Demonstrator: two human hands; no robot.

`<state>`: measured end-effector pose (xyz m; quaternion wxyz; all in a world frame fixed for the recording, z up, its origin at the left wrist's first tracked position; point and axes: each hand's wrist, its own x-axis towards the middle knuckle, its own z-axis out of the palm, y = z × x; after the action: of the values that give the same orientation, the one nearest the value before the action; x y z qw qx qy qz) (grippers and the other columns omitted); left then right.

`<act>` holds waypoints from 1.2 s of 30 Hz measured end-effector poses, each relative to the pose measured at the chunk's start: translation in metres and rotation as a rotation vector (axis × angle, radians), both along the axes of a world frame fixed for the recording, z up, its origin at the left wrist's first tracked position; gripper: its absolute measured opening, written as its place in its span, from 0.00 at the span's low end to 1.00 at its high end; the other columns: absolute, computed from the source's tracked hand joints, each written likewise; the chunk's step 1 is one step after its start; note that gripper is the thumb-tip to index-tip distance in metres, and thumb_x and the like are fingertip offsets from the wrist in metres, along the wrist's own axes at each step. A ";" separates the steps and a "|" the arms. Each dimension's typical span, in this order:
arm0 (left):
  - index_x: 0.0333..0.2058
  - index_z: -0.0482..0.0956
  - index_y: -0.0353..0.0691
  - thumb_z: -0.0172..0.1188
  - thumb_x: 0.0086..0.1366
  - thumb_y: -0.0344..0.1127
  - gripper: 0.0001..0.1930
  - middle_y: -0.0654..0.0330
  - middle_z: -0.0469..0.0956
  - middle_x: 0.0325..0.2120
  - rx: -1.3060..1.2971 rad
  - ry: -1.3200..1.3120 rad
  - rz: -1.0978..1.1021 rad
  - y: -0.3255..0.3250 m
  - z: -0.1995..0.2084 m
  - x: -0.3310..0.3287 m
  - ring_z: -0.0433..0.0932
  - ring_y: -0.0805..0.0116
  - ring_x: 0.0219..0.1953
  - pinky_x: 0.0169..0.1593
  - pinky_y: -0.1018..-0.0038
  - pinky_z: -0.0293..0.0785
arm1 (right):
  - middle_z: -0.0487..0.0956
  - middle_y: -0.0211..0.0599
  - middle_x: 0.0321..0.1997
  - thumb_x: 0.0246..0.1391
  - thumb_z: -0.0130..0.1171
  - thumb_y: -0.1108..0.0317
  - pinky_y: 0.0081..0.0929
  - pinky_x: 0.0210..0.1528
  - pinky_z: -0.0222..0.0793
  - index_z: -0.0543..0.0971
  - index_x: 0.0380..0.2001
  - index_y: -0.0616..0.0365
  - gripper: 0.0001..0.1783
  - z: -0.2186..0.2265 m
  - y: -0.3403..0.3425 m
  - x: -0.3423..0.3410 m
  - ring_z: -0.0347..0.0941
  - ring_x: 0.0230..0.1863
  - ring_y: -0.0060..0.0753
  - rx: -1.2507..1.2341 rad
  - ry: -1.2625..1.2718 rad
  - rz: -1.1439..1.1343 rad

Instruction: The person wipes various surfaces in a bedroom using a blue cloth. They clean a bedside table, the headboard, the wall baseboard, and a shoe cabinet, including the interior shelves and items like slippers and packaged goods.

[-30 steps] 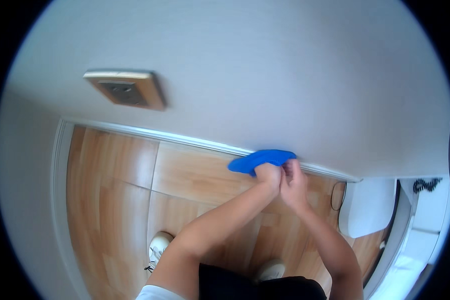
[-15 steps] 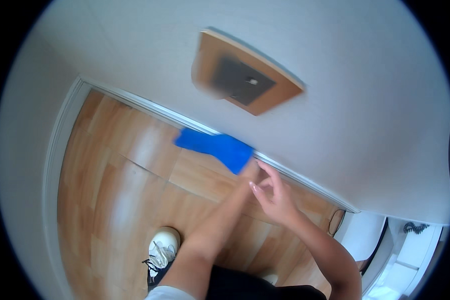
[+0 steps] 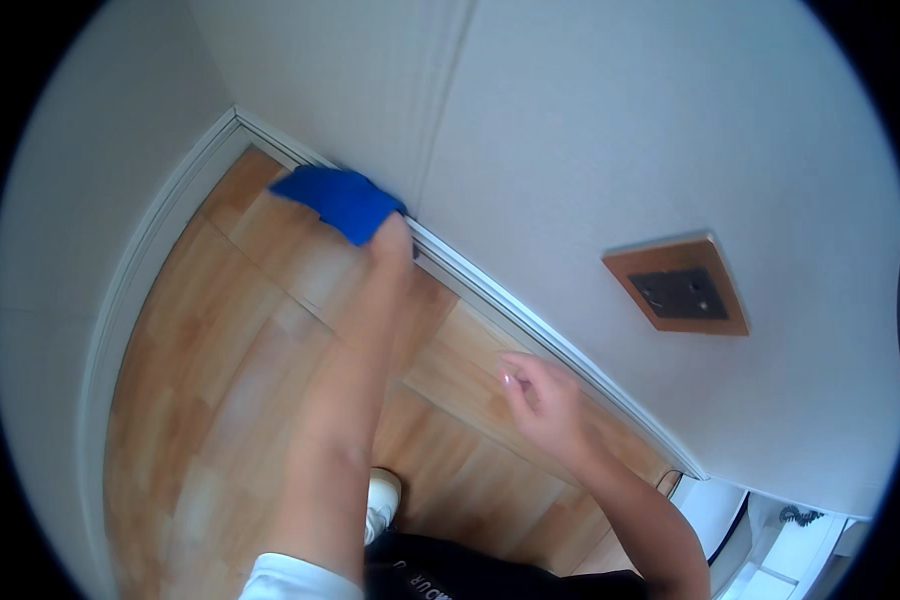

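Note:
My left hand (image 3: pixel 390 240) is stretched far forward and grips a blue cloth (image 3: pixel 338 200), pressing it against the white baseboard (image 3: pixel 490 295) where the wall meets the wooden floor (image 3: pixel 240 330), near the room's corner. My right hand (image 3: pixel 535 395) hovers lower down over the floor with its fingers loosely curled and apart, holding nothing.
A wood-framed wall socket (image 3: pixel 678 287) sits on the pale wall to the right. A second wall and baseboard (image 3: pixel 130 300) close off the left side. My white shoe (image 3: pixel 380 500) shows below. White furniture (image 3: pixel 730 530) stands at the lower right.
My left arm has swept the blue cloth leftward along the baseboard toward the corner. My right hand let go of the cloth and stayed behind. The view has turned left.

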<state>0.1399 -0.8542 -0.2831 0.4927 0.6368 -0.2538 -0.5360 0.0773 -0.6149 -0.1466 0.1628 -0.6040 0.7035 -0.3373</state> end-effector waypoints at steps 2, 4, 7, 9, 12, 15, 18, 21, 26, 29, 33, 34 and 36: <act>0.25 0.71 0.36 0.46 0.57 0.29 0.06 0.57 0.72 0.20 -0.048 -0.010 0.071 -0.017 -0.015 0.014 0.71 0.62 0.22 0.26 0.66 0.68 | 0.74 0.33 0.18 0.46 0.57 0.73 0.25 0.27 0.63 0.75 0.35 0.57 0.10 0.000 -0.019 0.013 0.70 0.20 0.31 -0.033 -0.032 -0.004; 0.41 0.68 0.29 0.40 0.63 0.36 0.16 0.50 0.73 0.37 -0.417 -0.452 0.023 -0.008 -0.030 0.015 0.72 0.58 0.35 0.39 0.63 0.69 | 0.74 0.33 0.19 0.46 0.57 0.73 0.25 0.27 0.63 0.75 0.34 0.57 0.10 0.000 -0.038 0.024 0.70 0.19 0.31 -0.037 -0.069 -0.010; 0.41 0.69 0.30 0.41 0.62 0.34 0.14 0.50 0.73 0.38 -0.305 -0.400 0.017 0.058 -0.040 -0.017 0.71 0.57 0.37 0.41 0.64 0.68 | 0.74 0.34 0.20 0.45 0.57 0.74 0.24 0.27 0.63 0.75 0.34 0.58 0.09 -0.001 -0.064 0.041 0.69 0.19 0.32 -0.032 -0.083 -0.037; 0.40 0.69 0.30 0.41 0.61 0.32 0.14 0.49 0.72 0.38 -0.229 -0.336 -0.027 0.096 -0.036 -0.038 0.70 0.56 0.38 0.43 0.64 0.67 | 0.74 0.35 0.21 0.46 0.56 0.74 0.24 0.27 0.63 0.75 0.34 0.59 0.09 -0.006 -0.084 0.056 0.68 0.19 0.32 -0.070 -0.030 -0.059; 0.40 0.69 0.31 0.42 0.59 0.30 0.12 0.49 0.72 0.39 -0.210 -0.320 -0.056 0.093 -0.032 -0.044 0.69 0.54 0.40 0.45 0.65 0.65 | 0.75 0.36 0.24 0.46 0.55 0.75 0.27 0.31 0.64 0.75 0.34 0.59 0.09 -0.002 -0.101 0.065 0.69 0.24 0.33 -0.065 -0.100 -0.009; 0.40 0.70 0.31 0.43 0.58 0.27 0.12 0.48 0.71 0.40 -0.297 -0.457 -0.023 0.023 -0.031 -0.012 0.69 0.53 0.42 0.47 0.66 0.64 | 0.75 0.37 0.29 0.46 0.55 0.75 0.29 0.37 0.64 0.76 0.34 0.60 0.09 0.001 -0.121 0.074 0.70 0.30 0.35 -0.078 -0.052 0.077; 0.39 0.69 0.30 0.43 0.57 0.26 0.12 0.47 0.71 0.40 -0.383 -0.536 -0.111 -0.045 -0.019 0.035 0.68 0.50 0.43 0.49 0.65 0.62 | 0.75 0.39 0.35 0.45 0.55 0.75 0.29 0.42 0.63 0.76 0.33 0.60 0.08 0.002 -0.146 0.093 0.69 0.37 0.39 -0.153 -0.036 0.147; 0.38 0.68 0.29 0.44 0.56 0.26 0.11 0.45 0.71 0.37 -0.652 -0.704 0.194 -0.095 0.006 0.067 0.67 0.46 0.41 0.47 0.62 0.62 | 0.74 0.42 0.41 0.46 0.55 0.75 0.30 0.44 0.63 0.75 0.31 0.60 0.07 0.006 -0.164 0.114 0.68 0.41 0.42 -0.153 -0.115 0.238; 0.41 0.66 0.28 0.45 0.54 0.22 0.14 0.42 0.69 0.39 -0.579 -0.669 0.095 -0.155 0.028 0.107 0.67 0.44 0.42 0.46 0.63 0.64 | 0.72 0.42 0.43 0.47 0.55 0.74 0.32 0.47 0.62 0.74 0.34 0.60 0.09 0.015 -0.202 0.136 0.66 0.44 0.45 -0.087 -0.216 0.291; 0.45 0.64 0.31 0.43 0.57 0.28 0.16 0.43 0.64 0.45 -0.630 -0.462 0.196 -0.175 0.033 0.116 0.62 0.47 0.47 0.52 0.65 0.57 | 0.71 0.44 0.44 0.47 0.55 0.73 0.34 0.48 0.61 0.72 0.36 0.60 0.11 0.012 -0.239 0.144 0.65 0.46 0.48 -0.105 -0.197 0.296; 0.46 0.63 0.33 0.43 0.56 0.29 0.17 0.43 0.64 0.43 -0.518 -0.259 0.303 -0.185 0.050 0.114 0.62 0.48 0.48 0.53 0.65 0.56 | 0.70 0.47 0.45 0.49 0.54 0.72 0.34 0.49 0.61 0.72 0.37 0.61 0.11 0.013 -0.272 0.143 0.64 0.47 0.50 -0.107 -0.220 0.264; 0.47 0.62 0.33 0.44 0.56 0.29 0.18 0.43 0.64 0.43 -0.504 -0.258 0.337 -0.188 0.053 0.114 0.62 0.48 0.48 0.53 0.65 0.56 | 0.70 0.47 0.45 0.49 0.54 0.71 0.34 0.49 0.60 0.72 0.37 0.61 0.11 0.015 -0.276 0.141 0.64 0.47 0.50 -0.097 -0.231 0.262; 0.47 0.62 0.32 0.45 0.56 0.30 0.19 0.44 0.65 0.42 -0.453 -0.390 0.249 -0.194 0.059 0.114 0.62 0.49 0.48 0.53 0.66 0.55 | 0.70 0.47 0.45 0.49 0.54 0.71 0.34 0.49 0.60 0.72 0.37 0.62 0.11 0.023 -0.278 0.134 0.63 0.48 0.50 -0.076 -0.198 0.272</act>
<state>0.2543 -1.0485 -0.2238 0.6258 0.6279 -0.3761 -0.2694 0.2115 -0.8929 -0.1238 0.2525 -0.6631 0.5824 -0.3967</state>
